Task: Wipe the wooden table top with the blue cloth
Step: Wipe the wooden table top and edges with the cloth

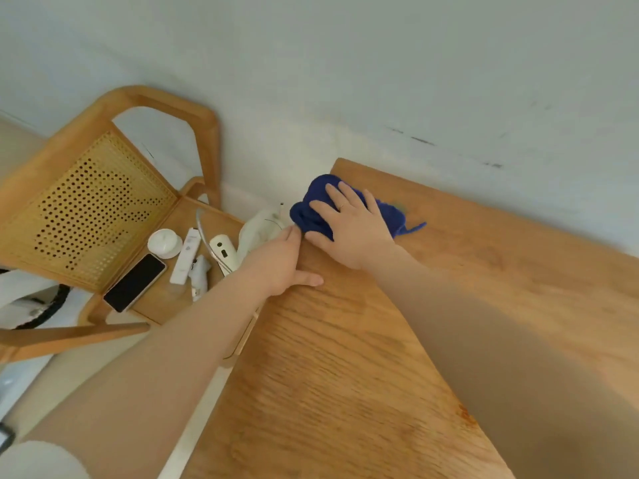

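At about nine o'clock in the head view stands a wooden chair (103, 209) with a cane back. On its seat lie a dark phone (135, 282), a round white puck (165, 242), a white remote (185, 260) and a few other white gadgets whose kind cannot be made out. These sit just beside the counter's left edge, below the level of its top.

Moving right, the left hand (281, 262) rests on that left edge of the counter (345, 357), fingers straight and lying over the rim, thumb flat on the wood. It holds nothing and looks to be bracing the body.

Just past it, toward twelve o'clock, the blue cloth (313, 205) is bunched at the counter's far left corner, with part of it bulging over the edge. The right hand (349, 226) presses down on it with fingers spread and flat, not curled round it.

To wipe well from here, I judge the palm should keep even pressure and draw the cloth back from the corner along the grain in overlapping passes toward three o'clock, where most of the top remains. Spreading the bunched cloth flatter would cover more wood per stroke. The risk is at the corner: pushing further left could drop the cloth, or any crumbs, onto the things on the chair seat.
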### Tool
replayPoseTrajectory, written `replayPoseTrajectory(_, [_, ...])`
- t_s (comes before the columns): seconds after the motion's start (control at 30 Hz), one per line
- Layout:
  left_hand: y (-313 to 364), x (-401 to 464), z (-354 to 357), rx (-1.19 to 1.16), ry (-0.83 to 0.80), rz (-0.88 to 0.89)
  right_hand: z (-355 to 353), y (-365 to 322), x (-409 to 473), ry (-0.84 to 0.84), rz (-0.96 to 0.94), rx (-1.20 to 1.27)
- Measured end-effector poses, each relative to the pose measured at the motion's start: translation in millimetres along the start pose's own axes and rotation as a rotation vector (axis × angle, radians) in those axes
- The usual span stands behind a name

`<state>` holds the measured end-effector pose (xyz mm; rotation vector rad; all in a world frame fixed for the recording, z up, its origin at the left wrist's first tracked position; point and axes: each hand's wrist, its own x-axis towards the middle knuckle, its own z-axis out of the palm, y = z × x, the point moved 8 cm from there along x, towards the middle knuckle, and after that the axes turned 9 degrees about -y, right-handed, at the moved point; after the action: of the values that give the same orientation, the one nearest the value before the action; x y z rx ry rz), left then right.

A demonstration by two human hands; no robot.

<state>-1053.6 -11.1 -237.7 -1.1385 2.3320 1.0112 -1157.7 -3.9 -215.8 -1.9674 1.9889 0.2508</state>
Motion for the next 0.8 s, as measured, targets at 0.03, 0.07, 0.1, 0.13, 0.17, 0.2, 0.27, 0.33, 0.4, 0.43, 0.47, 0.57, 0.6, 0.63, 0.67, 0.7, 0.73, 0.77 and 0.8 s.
replayPoseTrajectory(0.03, [0,2,0,0.01,-0.003,0.008,-1,-1,2,0.066,-0.023,-0.037])
replayPoseTrajectory(0.07, [0,3,2,0.03,-0.005,0.012,-2,-2,4,0.119,-0.048,-0.045])
replayPoseTrajectory(0.1, [0,4,3,0.052,-0.005,0.012,-3,-2,5,0.156,-0.076,-0.021])
replayPoseTrajectory(0.13, [0,5,3,0.07,-0.008,0.016,-2,-1,8,0.169,-0.101,0.02])
replayPoseTrajectory(0.17, [1,6,2,0.091,-0.012,0.03,-1,2,12,0.164,-0.118,0.054])
replayPoseTrajectory(0.2, [4,7,0,0.123,-0.015,0.052,-1,8,18,0.151,-0.126,0.067])
replayPoseTrajectory(0.27, [11,11,-5,0.24,-0.036,0.091,-6,29,37,0.142,-0.089,0.08])
replayPoseTrajectory(0.33, [19,15,-7,0.362,-0.069,0.112,-14,61,57,0.148,0.032,0.106])
replayPoseTrajectory(0.4, [24,20,-7,0.378,-0.108,0.126,-18,85,71,0.165,0.13,0.114])
replayPoseTrajectory(0.43, [24,21,-6,0.34,-0.127,0.128,-19,90,74,0.174,0.151,0.106])
replayPoseTrajectory(0.47, [24,22,-6,0.286,-0.137,0.131,-20,90,75,0.186,0.157,0.097])
replayPoseTrajectory(0.57, [26,21,-5,0.153,-0.137,0.135,-16,78,61,0.183,0.111,0.069])
replayPoseTrajectory(0.6, [26,20,-5,0.126,-0.13,0.133,-12,69,52,0.17,0.082,0.068])
replayPoseTrajectory(0.63, [26,20,-6,0.106,-0.122,0.131,-8,59,42,0.157,0.05,0.079])
replayPoseTrajectory(0.67, [27,19,-6,0.093,-0.113,0.131,-5,48,31,0.151,0.022,0.101])
replayPoseTrajectory(0.7, [28,18,-7,0.09,-0.107,0.132,-3,39,21,0.152,0.001,0.133])
replayPoseTrajectory(0.73, [29,18,-7,0.098,-0.108,0.132,-1,32,12,0.162,-0.016,0.156])
replayPoseTrajectory(0.77, [31,19,-6,0.115,-0.117,0.13,1,28,5,0.175,-0.035,0.149])
replayPoseTrajectory(0.8, [32,21,-6,0.137,-0.128,0.125,1,28,3,0.194,-0.056,0.112])
